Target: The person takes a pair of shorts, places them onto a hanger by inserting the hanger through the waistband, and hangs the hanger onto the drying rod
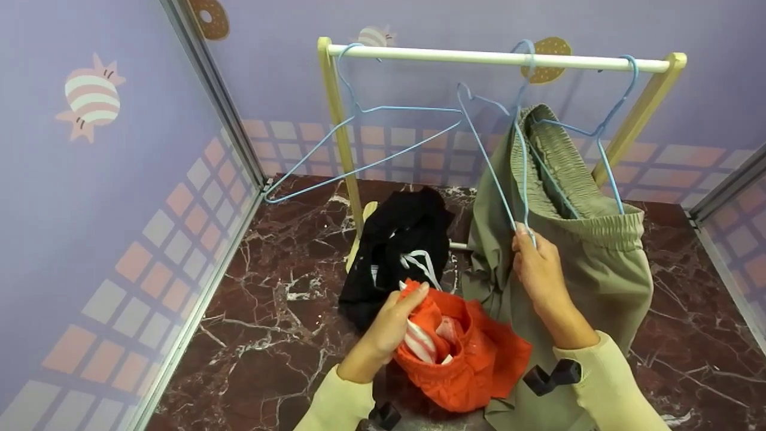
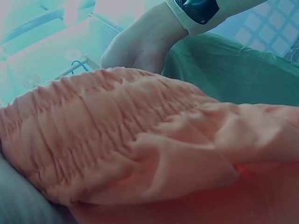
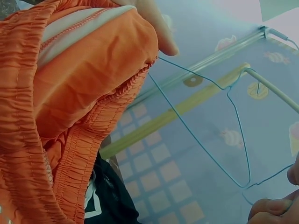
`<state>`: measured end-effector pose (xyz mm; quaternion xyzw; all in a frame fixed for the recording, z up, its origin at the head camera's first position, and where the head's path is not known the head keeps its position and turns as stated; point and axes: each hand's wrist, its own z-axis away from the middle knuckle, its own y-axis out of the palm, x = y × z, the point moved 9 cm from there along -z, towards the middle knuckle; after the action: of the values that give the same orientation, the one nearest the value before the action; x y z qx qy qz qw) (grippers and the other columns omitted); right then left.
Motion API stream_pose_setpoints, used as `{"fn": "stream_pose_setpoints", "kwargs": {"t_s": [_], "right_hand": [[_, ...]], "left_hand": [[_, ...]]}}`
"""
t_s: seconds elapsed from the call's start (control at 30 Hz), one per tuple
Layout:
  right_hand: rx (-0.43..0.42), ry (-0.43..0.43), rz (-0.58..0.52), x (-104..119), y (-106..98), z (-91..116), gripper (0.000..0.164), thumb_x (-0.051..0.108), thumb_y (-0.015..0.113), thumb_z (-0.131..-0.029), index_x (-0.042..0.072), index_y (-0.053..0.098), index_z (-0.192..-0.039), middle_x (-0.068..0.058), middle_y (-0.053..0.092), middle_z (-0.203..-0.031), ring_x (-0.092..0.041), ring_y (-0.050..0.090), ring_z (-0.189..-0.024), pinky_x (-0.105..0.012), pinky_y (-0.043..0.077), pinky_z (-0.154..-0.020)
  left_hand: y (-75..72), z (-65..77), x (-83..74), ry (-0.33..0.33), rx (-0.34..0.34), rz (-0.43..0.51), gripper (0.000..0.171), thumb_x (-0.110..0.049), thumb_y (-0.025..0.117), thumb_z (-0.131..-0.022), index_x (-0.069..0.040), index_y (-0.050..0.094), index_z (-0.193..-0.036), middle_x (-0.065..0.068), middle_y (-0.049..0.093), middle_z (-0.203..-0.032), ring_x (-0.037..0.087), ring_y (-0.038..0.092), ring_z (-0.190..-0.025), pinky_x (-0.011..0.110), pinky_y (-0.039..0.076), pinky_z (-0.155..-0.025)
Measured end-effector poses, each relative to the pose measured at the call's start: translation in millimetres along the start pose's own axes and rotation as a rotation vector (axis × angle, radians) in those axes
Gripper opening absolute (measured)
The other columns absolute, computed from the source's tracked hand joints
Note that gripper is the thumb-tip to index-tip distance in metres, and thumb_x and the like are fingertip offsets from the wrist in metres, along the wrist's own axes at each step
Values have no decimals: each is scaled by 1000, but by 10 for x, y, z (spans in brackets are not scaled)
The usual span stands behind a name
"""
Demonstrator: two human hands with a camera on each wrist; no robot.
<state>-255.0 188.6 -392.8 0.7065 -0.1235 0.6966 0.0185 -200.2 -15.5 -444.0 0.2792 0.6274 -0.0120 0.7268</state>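
Note:
Orange shorts (image 1: 461,383) with white inside hang bunched from my left hand (image 1: 386,326), which pinches the elastic waistband between thumb and fingers. Their gathered waistband (image 2: 107,121) fills the left wrist view. My right hand (image 1: 538,269) grips a thin blue hanger (image 1: 488,158) by its lower part. The hook of this hanger overlaps the white rail in the head view. Beside the right hand, grey-green trousers (image 1: 604,287) with an elastic waist hang on another blue hanger (image 1: 611,161). Right-hand fingers (image 3: 271,210) show at the lower right corner of the right wrist view.
A rack with a white rail (image 1: 419,55) and wooden posts stands before a purple wall. At its left end hangs a bare blue hanger (image 1: 365,164). Black clothing (image 1: 398,239) with white cords lies on the dark marbled floor (image 1: 269,335), behind the shorts.

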Motion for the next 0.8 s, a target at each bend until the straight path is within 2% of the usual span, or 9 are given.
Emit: {"fn": "stream_pose_setpoints", "kwargs": {"t_s": [0.13, 0.33, 0.6, 0.8], "right_hand": [[-19, -21, -10, 12, -25, 9, 38, 34, 40, -97, 4, 44, -74, 8, 31, -48, -3, 29, -41, -20, 25, -41], [-45, -59, 33, 61, -67, 46, 43, 37, 41, -96, -2, 44, -78, 8, 32, -50, -4, 31, -44, -21, 27, -44], [-87, -84, 36, 87, -137, 95, 35, 36, 43, -96, 9, 48, -75, 7, 36, -54, -4, 34, -48, -21, 30, -47], [-61, -64, -63, 72, -146, 139, 31, 32, 42, -97, 9, 49, -78, 7, 35, -56, -2, 31, -46, -18, 26, -44]], "left_hand": [[9, -4, -5, 9, 11, -3, 38, -33, 45, -95, -3, 61, -80, 5, 64, -65, 14, 62, -57, 26, 50, -55], [14, -6, -6, 18, 15, -13, 40, -36, 45, -95, -3, 62, -81, 5, 64, -63, 15, 61, -55, 27, 50, -53], [-7, -19, 11, 17, 1, -40, 42, -36, 45, -95, 0, 62, -83, 5, 64, -64, 15, 61, -56, 27, 50, -54], [-10, -9, -3, 9, -20, -90, 41, -35, 45, -95, 1, 62, -85, 5, 64, -67, 14, 61, -59, 26, 50, -57]]}}
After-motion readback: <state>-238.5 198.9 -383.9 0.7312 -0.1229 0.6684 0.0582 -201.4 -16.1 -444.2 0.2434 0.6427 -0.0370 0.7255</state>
